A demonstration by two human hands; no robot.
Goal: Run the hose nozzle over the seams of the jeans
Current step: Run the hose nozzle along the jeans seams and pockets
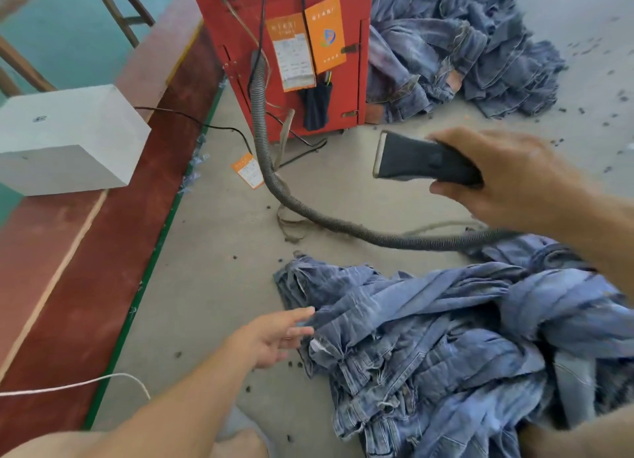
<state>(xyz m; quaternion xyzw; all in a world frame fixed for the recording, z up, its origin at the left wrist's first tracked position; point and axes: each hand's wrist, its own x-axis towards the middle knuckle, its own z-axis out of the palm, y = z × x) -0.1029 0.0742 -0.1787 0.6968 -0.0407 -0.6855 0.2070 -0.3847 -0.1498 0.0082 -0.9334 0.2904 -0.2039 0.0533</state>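
From the head camera, the hose nozzle (411, 157) is held in the air above the floor, its long axis roughly level, its flat mouth pointing left toward the red machine (291, 45). The right hand (507, 176) grips its rear end, fingers and thumb curled round it. The ribbed hose (274, 169) runs from the machine across the floor and passes out of sight behind the right forearm. The left hand (274, 337) reaches out with straight, relaxed fingers, fingertips touching the edge of the jeans (446, 347), heaped at lower right and cut off by the frame.
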